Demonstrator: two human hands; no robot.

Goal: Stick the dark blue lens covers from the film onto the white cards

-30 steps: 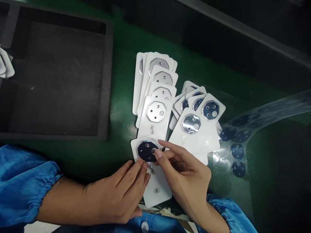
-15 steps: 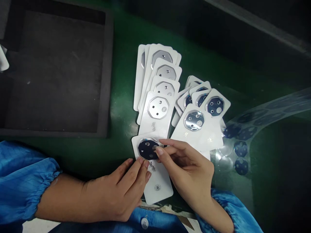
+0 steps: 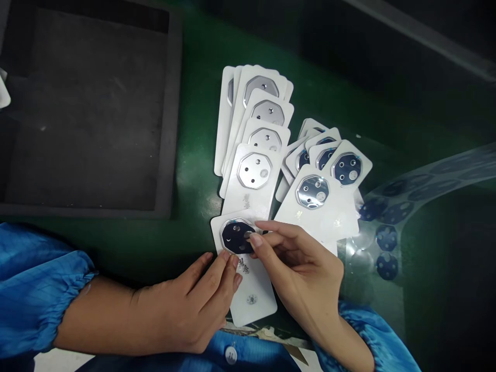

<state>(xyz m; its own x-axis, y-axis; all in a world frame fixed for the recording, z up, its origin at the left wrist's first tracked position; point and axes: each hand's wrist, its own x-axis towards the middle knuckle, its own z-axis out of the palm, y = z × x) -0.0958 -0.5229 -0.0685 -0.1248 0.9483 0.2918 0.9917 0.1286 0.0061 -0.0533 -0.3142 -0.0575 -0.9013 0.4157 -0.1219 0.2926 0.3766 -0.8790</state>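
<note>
blue-black lens film (image 3: 234,236) on a white card (image 3: 258,310) stays pinched at its right edge by the nearly closed right hand (image 3: 298,263), little changed, while the open left hand (image 3: 194,305) steadies the card just beside it.

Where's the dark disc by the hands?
In the head view, the dark disc sits on the lowest white card, between the left hand and right hand.

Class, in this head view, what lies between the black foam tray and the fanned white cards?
A strip of green mat lies between the black foam tray and the fanned white cards, as the head view shows.
</note>
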